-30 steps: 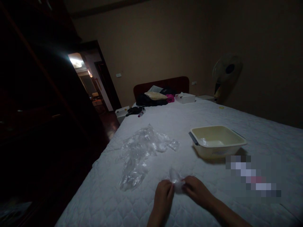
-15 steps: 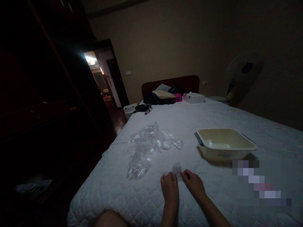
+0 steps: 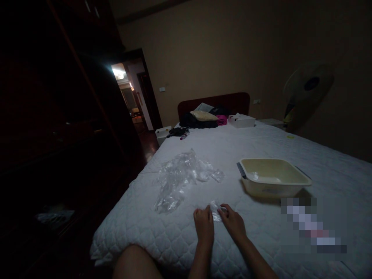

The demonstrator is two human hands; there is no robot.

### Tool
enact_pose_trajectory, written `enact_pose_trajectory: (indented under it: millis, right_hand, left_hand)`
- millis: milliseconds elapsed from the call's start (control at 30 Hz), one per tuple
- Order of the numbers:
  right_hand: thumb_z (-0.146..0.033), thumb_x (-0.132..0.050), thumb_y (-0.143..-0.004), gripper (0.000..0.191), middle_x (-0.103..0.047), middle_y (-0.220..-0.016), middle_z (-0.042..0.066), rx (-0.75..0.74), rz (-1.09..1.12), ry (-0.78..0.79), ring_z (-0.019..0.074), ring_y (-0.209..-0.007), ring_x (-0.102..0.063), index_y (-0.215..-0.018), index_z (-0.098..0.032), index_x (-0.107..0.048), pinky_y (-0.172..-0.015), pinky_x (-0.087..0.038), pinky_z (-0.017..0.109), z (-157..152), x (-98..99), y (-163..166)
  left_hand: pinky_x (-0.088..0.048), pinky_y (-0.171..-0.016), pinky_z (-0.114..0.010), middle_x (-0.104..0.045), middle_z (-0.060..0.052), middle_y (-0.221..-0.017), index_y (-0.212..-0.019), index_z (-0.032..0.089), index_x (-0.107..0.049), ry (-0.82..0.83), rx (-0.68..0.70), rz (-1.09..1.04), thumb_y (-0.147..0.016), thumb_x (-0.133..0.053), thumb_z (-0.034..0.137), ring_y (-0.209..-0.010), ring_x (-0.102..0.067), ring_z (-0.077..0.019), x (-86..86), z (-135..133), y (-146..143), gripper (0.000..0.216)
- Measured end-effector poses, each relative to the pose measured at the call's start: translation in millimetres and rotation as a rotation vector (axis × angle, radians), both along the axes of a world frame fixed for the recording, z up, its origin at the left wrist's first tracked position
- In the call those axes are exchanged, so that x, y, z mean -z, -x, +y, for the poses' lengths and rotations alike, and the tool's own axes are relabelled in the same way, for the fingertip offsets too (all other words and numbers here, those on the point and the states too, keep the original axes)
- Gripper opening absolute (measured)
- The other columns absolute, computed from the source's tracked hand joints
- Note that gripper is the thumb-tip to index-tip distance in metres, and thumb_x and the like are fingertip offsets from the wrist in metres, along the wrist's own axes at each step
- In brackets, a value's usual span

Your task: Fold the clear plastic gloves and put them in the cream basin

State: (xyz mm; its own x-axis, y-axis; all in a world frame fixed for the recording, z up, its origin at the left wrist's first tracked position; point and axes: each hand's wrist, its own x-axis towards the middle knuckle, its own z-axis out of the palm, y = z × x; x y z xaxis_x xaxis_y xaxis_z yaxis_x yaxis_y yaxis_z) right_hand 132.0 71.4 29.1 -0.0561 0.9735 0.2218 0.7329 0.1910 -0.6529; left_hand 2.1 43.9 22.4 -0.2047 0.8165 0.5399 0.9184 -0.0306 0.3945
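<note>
Your left hand [image 3: 204,224] and right hand [image 3: 234,221] pinch opposite sides of a small, crinkled clear film [image 3: 215,214] over the quilted bed [image 3: 145,224]. From there, a glossy, rumpled plastic heap [image 3: 177,177] lies at ten o'clock; at two, the rectangular tub [image 3: 269,189] holds what may be a clear scrap [image 3: 254,176].

Colourless, clear plastic forms both the crumpled bags [image 3: 183,174] and the small piece [image 3: 215,212], against a white bedspread [image 3: 145,226] quilted in scallops. The basin [image 3: 267,189] is cream with grey handles [image 3: 241,170]; the headboard [image 3: 240,101] is dark reddish-brown, the rolled cloth [image 3: 221,120] magenta.
</note>
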Motion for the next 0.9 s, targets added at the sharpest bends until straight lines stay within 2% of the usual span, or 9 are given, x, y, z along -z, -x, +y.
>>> enact_pose_trajectory:
  millis: [133, 233, 300, 400, 467, 567, 633, 700, 900]
  right_hand:
    - [-0.043, -0.042, -0.085, 0.033, -0.067, -0.065, 0.0, 0.016, -0.013, -0.024, 0.0191, -0.062, -0.064, -0.106, -0.022, -0.056, -0.054, -0.04, 0.025, 3, 2.0, 1]
    - [-0.045, -0.044, -0.084, 0.035, -0.069, -0.075, 0.003, 0.038, -0.012, -0.042, 0.0209, -0.068, -0.065, -0.106, -0.021, -0.055, -0.058, -0.044, 0.028, 7, 3.0, 2]
    - [-0.048, -0.042, -0.085, 0.036, -0.07, -0.079, 0.005, 0.05, -0.007, -0.052, 0.0213, -0.068, -0.066, -0.104, -0.02, -0.055, -0.059, -0.046, 0.029, 9, 3.9, 2]
    - [-0.047, -0.04, -0.086, 0.04, -0.069, -0.083, 0.007, 0.057, 0.009, -0.114, 0.0213, -0.074, -0.066, -0.112, -0.018, -0.051, -0.064, -0.048, 0.032, 5, 6.1, 0]
    - [-0.041, -0.045, -0.086, 0.039, -0.067, -0.096, 0.011, -0.026, -0.001, -0.299, 0.0223, -0.088, -0.063, -0.116, -0.016, -0.05, -0.076, -0.048, 0.035, -1, 7.5, -3]
    - [-0.022, -0.049, -0.08, 0.031, -0.06, -0.115, 0.012, -0.274, -0.105, -0.59, 0.0249, -0.108, -0.053, -0.11, -0.018, -0.055, -0.089, -0.042, 0.041, -12, 7.2, -7]
    - [-0.011, -0.048, -0.074, 0.036, -0.059, -0.117, 0.011, -0.368, -0.173, -0.637, 0.0258, -0.113, -0.049, -0.107, -0.018, -0.058, -0.092, -0.04, 0.044, -16, 5.8, -8]
    - [-0.006, -0.047, -0.069, 0.041, -0.061, -0.114, 0.01, -0.383, -0.192, -0.632, 0.0259, -0.113, -0.049, -0.107, -0.018, -0.058, -0.093, -0.039, 0.045, -18, 4.6, -7]
    - [-0.006, -0.045, -0.075, 0.031, -0.066, -0.102, 0.009, -0.334, -0.127, -0.644, 0.0231, -0.099, -0.057, -0.098, -0.018, -0.061, -0.087, -0.045, 0.042, -11, 10.3, -6]
  left_hand:
    - [-0.032, -0.095, -0.042, -0.062, -0.002, -0.076, -0.104, 0.022, -0.063, 0.015, 0.035, 0.089, -0.08, -0.052, 0.011, -0.081, -0.055, -0.0184, -0.6, -1, -2, 0.028]
    - [-0.03, -0.096, -0.045, -0.062, -0.001, -0.076, -0.103, 0.023, -0.064, 0.016, 0.041, 0.15, -0.079, -0.053, 0.011, -0.082, -0.054, -0.0194, 2.0, -1, -3, 0.029]
    - [-0.03, -0.095, -0.046, -0.062, -0.002, -0.078, -0.103, 0.022, -0.064, 0.006, 0.039, 0.151, -0.079, -0.053, 0.011, -0.084, -0.054, -0.0201, 4.3, -1, -2, 0.028]
    - [-0.031, -0.096, -0.045, -0.062, -0.002, -0.081, -0.104, 0.021, -0.063, -0.012, 0.058, 0.116, -0.081, -0.052, 0.012, -0.085, -0.054, -0.0199, 7.4, 0, 0, 0.027]
    - [-0.031, -0.096, -0.044, -0.063, -0.002, -0.082, -0.104, 0.021, -0.063, -0.02, 0.069, 0.096, -0.082, -0.051, 0.013, -0.085, -0.054, -0.019, 9.0, 1, 2, 0.026]
    - [-0.031, -0.096, -0.043, -0.063, -0.002, -0.083, -0.104, 0.021, -0.062, -0.027, 0.077, 0.071, -0.083, -0.049, 0.013, -0.084, -0.055, -0.0181, 10.2, 1, 3, 0.026]
    - [-0.03, -0.097, -0.043, -0.063, -0.002, -0.083, -0.103, 0.022, -0.062, -0.031, 0.082, 0.054, -0.084, -0.048, 0.013, -0.085, -0.056, -0.0179, 10.1, 0, 3, 0.025]
    - [-0.03, -0.097, -0.043, -0.064, -0.002, -0.084, -0.103, 0.022, -0.062, -0.035, 0.086, 0.039, -0.084, -0.047, 0.013, -0.087, -0.056, -0.018, 9.6, 0, 4, 0.025]
    - [-0.034, -0.096, -0.042, -0.064, -0.003, -0.086, -0.103, 0.02, -0.062, -0.025, 0.075, -0.001, -0.087, -0.04, 0.016, -0.086, -0.057, -0.0181, 12.1, 1, 6, 0.027]
